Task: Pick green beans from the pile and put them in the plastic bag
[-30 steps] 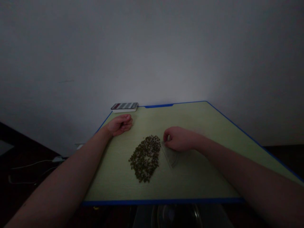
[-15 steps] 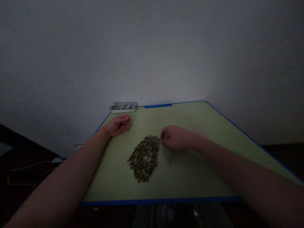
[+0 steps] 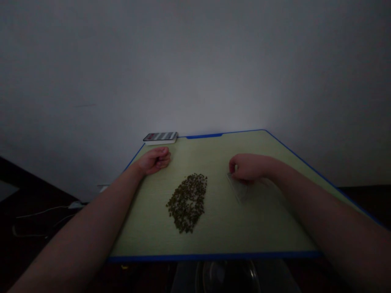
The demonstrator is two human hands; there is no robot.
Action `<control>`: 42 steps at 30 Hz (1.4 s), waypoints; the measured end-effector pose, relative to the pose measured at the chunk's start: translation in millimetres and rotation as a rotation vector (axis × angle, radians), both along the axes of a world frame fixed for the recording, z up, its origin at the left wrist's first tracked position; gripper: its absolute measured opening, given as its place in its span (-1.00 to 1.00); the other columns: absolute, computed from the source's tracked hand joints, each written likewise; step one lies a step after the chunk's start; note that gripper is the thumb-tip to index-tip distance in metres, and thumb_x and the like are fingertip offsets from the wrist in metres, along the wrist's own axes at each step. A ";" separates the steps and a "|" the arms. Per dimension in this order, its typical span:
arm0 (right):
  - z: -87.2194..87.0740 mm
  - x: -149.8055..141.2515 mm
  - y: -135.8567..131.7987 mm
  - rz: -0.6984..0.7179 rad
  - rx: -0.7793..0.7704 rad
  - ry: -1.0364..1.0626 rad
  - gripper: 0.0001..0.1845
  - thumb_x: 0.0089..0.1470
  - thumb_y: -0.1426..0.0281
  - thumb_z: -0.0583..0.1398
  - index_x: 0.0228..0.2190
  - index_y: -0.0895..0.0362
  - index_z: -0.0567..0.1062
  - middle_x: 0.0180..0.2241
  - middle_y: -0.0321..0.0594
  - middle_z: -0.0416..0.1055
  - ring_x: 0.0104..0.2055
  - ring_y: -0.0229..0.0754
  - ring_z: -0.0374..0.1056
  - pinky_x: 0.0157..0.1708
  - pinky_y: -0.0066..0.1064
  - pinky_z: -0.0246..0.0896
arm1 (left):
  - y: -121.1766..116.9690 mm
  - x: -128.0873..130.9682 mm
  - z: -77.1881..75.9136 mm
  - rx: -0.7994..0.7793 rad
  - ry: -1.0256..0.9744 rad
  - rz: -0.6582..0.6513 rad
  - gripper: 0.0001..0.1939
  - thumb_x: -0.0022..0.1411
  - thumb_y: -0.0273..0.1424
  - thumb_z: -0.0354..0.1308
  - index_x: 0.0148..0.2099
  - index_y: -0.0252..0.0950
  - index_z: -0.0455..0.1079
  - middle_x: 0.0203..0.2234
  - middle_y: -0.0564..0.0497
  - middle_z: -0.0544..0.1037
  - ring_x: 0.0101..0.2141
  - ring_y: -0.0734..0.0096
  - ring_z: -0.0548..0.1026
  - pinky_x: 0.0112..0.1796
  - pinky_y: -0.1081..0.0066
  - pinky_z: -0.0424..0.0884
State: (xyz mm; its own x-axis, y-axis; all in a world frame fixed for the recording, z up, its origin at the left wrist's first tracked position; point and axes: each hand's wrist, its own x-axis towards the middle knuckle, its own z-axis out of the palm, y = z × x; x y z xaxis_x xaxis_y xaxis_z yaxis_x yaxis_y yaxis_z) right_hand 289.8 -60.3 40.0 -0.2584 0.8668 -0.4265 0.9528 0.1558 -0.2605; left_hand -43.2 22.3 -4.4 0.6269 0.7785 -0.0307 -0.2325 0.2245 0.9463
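Observation:
A heap of small dark green beans (image 3: 187,202) lies in the middle of a pale green table (image 3: 250,228) with a blue edge. My right hand (image 3: 247,167) is closed on a clear plastic protractor (image 3: 239,190), which rests on the table well to the right of the heap. My left hand (image 3: 154,159) lies near the table's far left corner, fingers curled into a loose fist with nothing visible in them.
A phone on a white block (image 3: 160,137) sits at the far left corner of the table. A plain grey wall stands behind. A clear bowl (image 3: 226,276) shows below the near edge. Cables (image 3: 45,211) lie on the dark floor at left.
My right hand has drawn the protractor away from the bean heap, to the right and slightly farther back. The left hand has stayed where it was.

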 end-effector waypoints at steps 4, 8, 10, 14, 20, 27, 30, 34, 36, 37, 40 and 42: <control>7.1 10.9 1.9 0.036 0.092 -0.008 -0.64 -0.18 0.46 0.14 -0.26 0.24 0.54 -0.48 -0.12 0.51 -0.52 -0.19 0.39 -0.56 -0.45 0.13 | -0.2 0.1 0.5 0.007 0.003 0.001 -0.70 0.05 -0.42 0.21 -0.52 -0.33 0.11 -0.67 0.16 0.11 -0.71 0.69 0.08 -0.72 0.65 -0.04; 7.2 -4.1 -4.2 0.137 0.075 0.137 -0.66 -0.10 0.43 0.14 -0.23 0.21 0.51 -0.43 -0.16 0.53 -0.46 -0.22 0.40 -0.54 -0.49 0.14 | -0.5 0.9 0.9 0.009 0.005 -0.001 -0.71 0.06 -0.41 0.20 -0.51 -0.33 0.12 -0.67 0.15 0.12 -0.71 0.68 0.09 -0.72 0.64 -0.04; 3.2 -17.4 -7.8 0.179 0.098 0.141 -0.68 -0.12 0.44 0.15 -0.24 0.19 0.52 -0.41 -0.17 0.54 -0.44 -0.22 0.41 -0.52 -0.50 0.14 | -0.6 1.1 1.3 0.011 0.004 0.000 -0.71 0.06 -0.41 0.21 -0.51 -0.33 0.12 -0.67 0.16 0.12 -0.71 0.68 0.10 -0.71 0.64 -0.05; -7.4 -38.8 -9.5 0.183 0.225 0.140 -0.71 -0.10 0.37 0.17 -0.28 0.15 0.55 -0.31 -0.15 0.54 -0.35 -0.19 0.42 -0.44 -0.49 0.18 | 0.3 0.5 1.3 0.014 0.002 -0.003 -0.71 0.05 -0.41 0.21 -0.52 -0.33 0.12 -0.67 0.16 0.12 -0.71 0.68 0.10 -0.71 0.63 -0.05; -10.3 -28.1 1.0 0.093 0.269 0.070 -0.69 -0.14 0.42 0.14 -0.30 0.19 0.57 -0.29 -0.07 0.54 -0.30 -0.13 0.42 -0.39 -0.43 0.19 | 1.5 0.4 -0.6 0.012 0.002 -0.009 -0.71 0.06 -0.41 0.20 -0.51 -0.33 0.12 -0.67 0.16 0.12 -0.71 0.68 0.10 -0.71 0.63 -0.04; 3.7 2.7 2.6 0.066 0.190 0.012 -0.65 -0.20 0.48 0.13 -0.29 0.23 0.56 -0.43 -0.10 0.53 -0.45 -0.16 0.40 -0.52 -0.45 0.14 | 1.4 -0.6 -2.0 0.007 0.005 -0.002 -0.71 0.07 -0.43 0.19 -0.53 -0.33 0.10 -0.68 0.16 0.12 -0.72 0.69 0.08 -0.72 0.65 -0.04; 7.4 -9.6 -6.7 0.177 0.078 0.136 -0.63 -0.13 0.43 0.12 -0.23 0.22 0.54 -0.48 -0.16 0.53 -0.48 -0.21 0.40 -0.52 -0.47 0.15 | -0.4 1.5 0.9 0.003 0.008 0.001 -0.71 0.06 -0.42 0.19 -0.52 -0.34 0.11 -0.68 0.15 0.13 -0.71 0.68 0.09 -0.72 0.65 -0.03; 4.0 -31.4 -15.6 0.243 0.126 0.172 -0.66 -0.14 0.42 0.15 -0.26 0.19 0.55 -0.39 -0.12 0.54 -0.42 -0.19 0.41 -0.48 -0.47 0.16 | -2.7 4.8 6.2 0.000 0.007 0.008 -0.71 0.05 -0.43 0.20 -0.53 -0.34 0.12 -0.68 0.15 0.12 -0.71 0.67 0.10 -0.72 0.65 -0.04; 0.2 -37.6 -16.2 0.222 0.168 0.180 -0.66 -0.14 0.42 0.15 -0.26 0.18 0.55 -0.35 -0.11 0.54 -0.40 -0.19 0.41 -0.47 -0.47 0.16 | -3.0 5.5 7.3 0.003 0.003 0.009 -0.72 0.06 -0.43 0.20 -0.52 -0.34 0.13 -0.68 0.15 0.12 -0.71 0.67 0.09 -0.72 0.64 -0.04; -1.7 -39.4 -15.7 0.211 0.183 0.183 -0.67 -0.14 0.41 0.15 -0.27 0.18 0.55 -0.35 -0.10 0.54 -0.39 -0.18 0.41 -0.46 -0.47 0.16 | -2.9 5.7 7.5 0.004 0.001 0.009 -0.72 0.07 -0.43 0.19 -0.52 -0.34 0.13 -0.68 0.15 0.12 -0.71 0.68 0.09 -0.72 0.64 -0.03; -5.2 -41.8 -14.0 0.204 0.224 0.191 -0.68 -0.14 0.41 0.15 -0.28 0.17 0.55 -0.32 -0.09 0.54 -0.36 -0.16 0.41 -0.43 -0.46 0.17 | -2.4 5.9 7.1 -0.006 0.002 0.008 -0.72 0.06 -0.43 0.20 -0.52 -0.34 0.13 -0.68 0.16 0.10 -0.71 0.68 0.08 -0.72 0.64 -0.03; -5.4 -41.5 -13.4 0.198 0.235 0.178 -0.68 -0.15 0.42 0.14 -0.29 0.17 0.56 -0.32 -0.10 0.54 -0.35 -0.16 0.41 -0.42 -0.45 0.17 | -2.2 6.1 6.7 -0.011 0.004 0.010 -0.72 0.06 -0.43 0.20 -0.52 -0.34 0.12 -0.68 0.16 0.10 -0.71 0.68 0.09 -0.72 0.64 -0.03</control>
State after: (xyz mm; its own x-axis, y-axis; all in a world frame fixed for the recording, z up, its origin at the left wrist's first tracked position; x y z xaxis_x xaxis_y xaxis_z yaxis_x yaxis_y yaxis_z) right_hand 248.3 -73.6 34.6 -0.4834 0.8616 -0.1547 0.8411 0.4082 -0.3550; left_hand -37.2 20.1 2.4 0.6189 0.7843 -0.0417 -0.2307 0.2323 0.9449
